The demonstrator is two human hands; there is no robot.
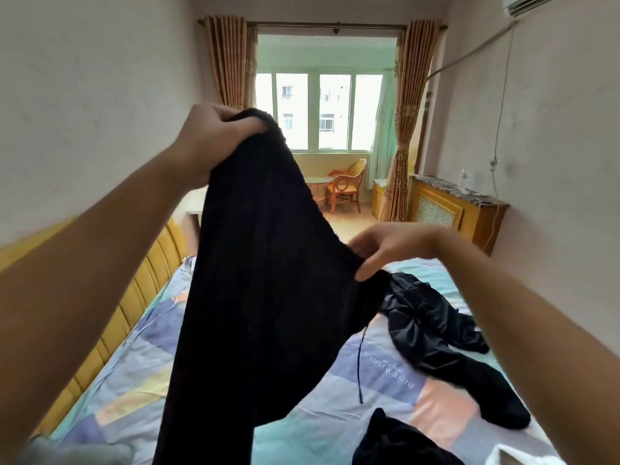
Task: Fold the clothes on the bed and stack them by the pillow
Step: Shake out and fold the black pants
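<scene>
Item one: a long black knitted garment (268, 263), soft and heavy, hanging in the air above the bed with the pastel patchwork sheet (335, 427). I am holding it by two points. My left hand (214, 135) is gripping a bunched upper edge, fingers curled round the cloth, raised high. My right hand (389, 250) is pinching the opposite edge lower down, thumb beneath, fingers over.

Item two: a crumpled shiny black garment (436, 330), lying on the sheet just below and beyond the right grip, not yet folded.

Item three: a dark heap of cloth (392, 441) at the near edge, below the right grip; a scrap of white fabric (516, 456) beside it.

Item four: a padded yellow headboard (110, 327) running under the left forearm. I cannot see a pillow.

Handling note: I am judging that the step wants both grips brought level and drawn apart, so the cloth is hanging flat before lowering onto the sheet; the uneven hold risks a skewed fold.
</scene>
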